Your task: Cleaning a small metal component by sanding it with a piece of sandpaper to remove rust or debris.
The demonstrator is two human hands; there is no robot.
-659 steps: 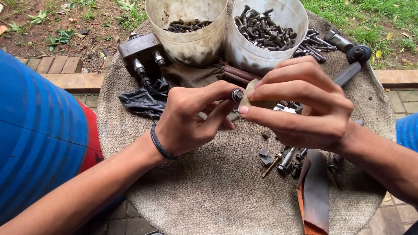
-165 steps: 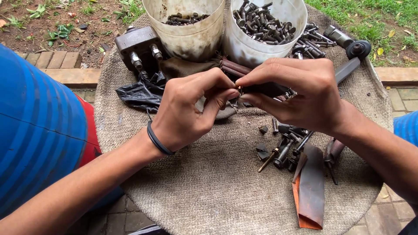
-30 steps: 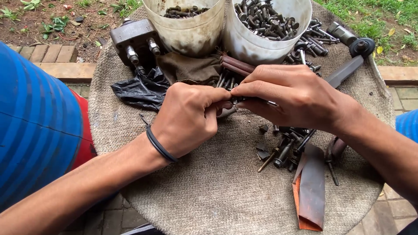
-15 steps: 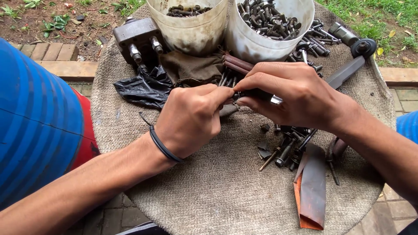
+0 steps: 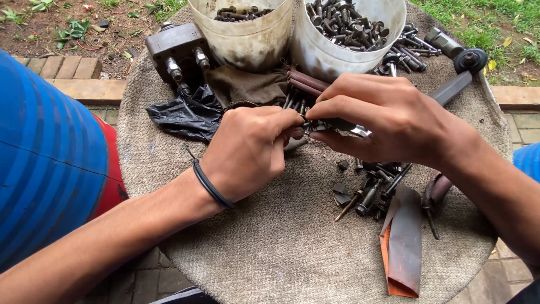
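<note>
**Small part pinched between both hands**

I see a small metal part [image 5: 306, 119] at the table's middle, pinched by my left hand [image 5: 250, 149] and right hand [image 5: 382, 121], fingertips meeting. Below lie loose rusty bolts [image 5: 374, 188] on coarse burlap [image 5: 270, 247]. Behind stand two pale plastic tubs [image 5: 337, 50] of dark hardware.

The round worktop [image 5: 270, 264] is covered in coarse, matt beige burlap cloth. Dull, dark, greasy-looking steel bolts [image 5: 349, 22] fill a smeared translucent plastic tub [image 5: 337, 56]. A crumpled black plastic bag [image 5: 185, 115] shines glossily beside a matt brown rag [image 5: 247, 87]. The folded orange-backed rubber strip [image 5: 405, 242] looks smooth.
</note>
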